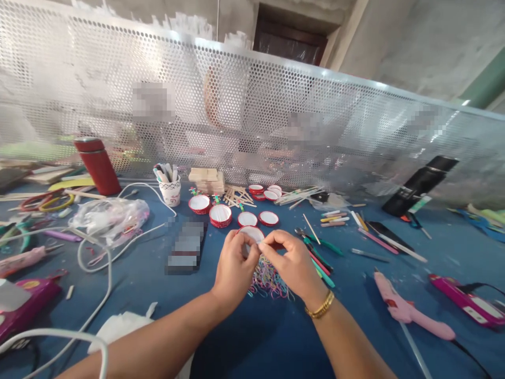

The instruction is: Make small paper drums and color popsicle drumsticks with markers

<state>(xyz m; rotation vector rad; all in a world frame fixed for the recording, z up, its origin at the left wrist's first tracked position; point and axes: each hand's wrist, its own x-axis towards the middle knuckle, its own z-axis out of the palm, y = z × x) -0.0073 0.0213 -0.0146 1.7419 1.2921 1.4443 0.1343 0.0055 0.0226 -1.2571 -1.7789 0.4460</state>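
Note:
Between my hands is a small, shallow white dish with a red rim (pixel 251 231), partly covered by my fingers. My left hand (pixel 236 268) is closed around its near left side, thumb and fingertips pressed together. My right hand (pixel 294 266) makes a pinch at the dish's right edge, its fingertips meeting those of the left; what lies in that pinch is too small to make out. Under the hands lies a pile of thin multicoloured strings (pixel 270 279). Just beyond stand similar red-and-white dishes (pixel 220 215), some with small green-and-red figures at the rim.
Pliers (pixel 323 255) lie right of my hands, a pink glue gun (pixel 410 310) farther right. A phone (pixel 186 247), a cup of markers (pixel 170 190) and a white cable (pixel 108 273) are on the left. Red (pixel 98 167) and black (pixel 418 187) flasks stand near the perforated metal screen (pixel 252 121).

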